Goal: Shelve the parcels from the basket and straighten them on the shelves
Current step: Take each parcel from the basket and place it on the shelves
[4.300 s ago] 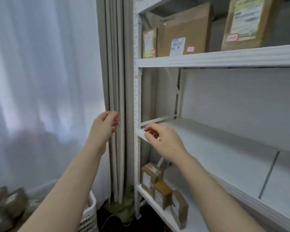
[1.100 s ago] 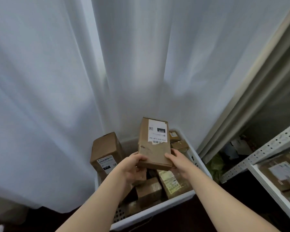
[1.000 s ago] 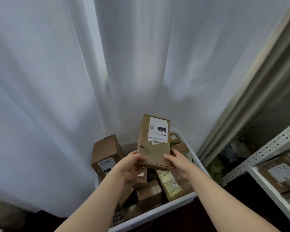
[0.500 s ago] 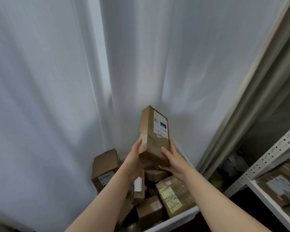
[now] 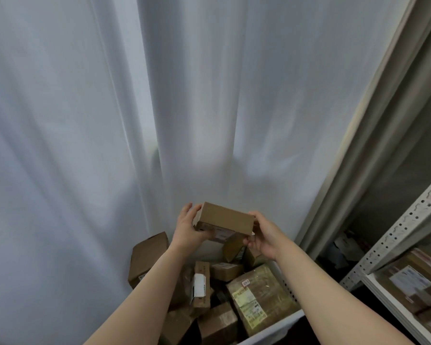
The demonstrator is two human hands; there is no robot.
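Note:
I hold a brown cardboard parcel (image 5: 225, 221) lying sideways above the basket, gripped at both ends. My left hand (image 5: 186, 229) clasps its left end and my right hand (image 5: 263, 235) clasps its right end. Its label faces down and is mostly hidden. Below, the white basket (image 5: 279, 327) holds several brown parcels, among them a large taped one (image 5: 255, 295) with a yellowish label and a narrow one (image 5: 200, 285) with a white label. The white metal shelf (image 5: 393, 305) stands at the lower right with labelled parcels (image 5: 413, 282) on it.
A white curtain (image 5: 159, 108) hangs right behind the basket and fills most of the view. A beige folded curtain (image 5: 373, 125) runs diagonally beside the perforated shelf upright (image 5: 396, 235). Clutter lies on the dark floor (image 5: 343, 247) between basket and shelf.
Both hands lifted the parcel out of the basket and turned it from upright, label toward me, to lying sideways with the label underneath. My view tilted upward.

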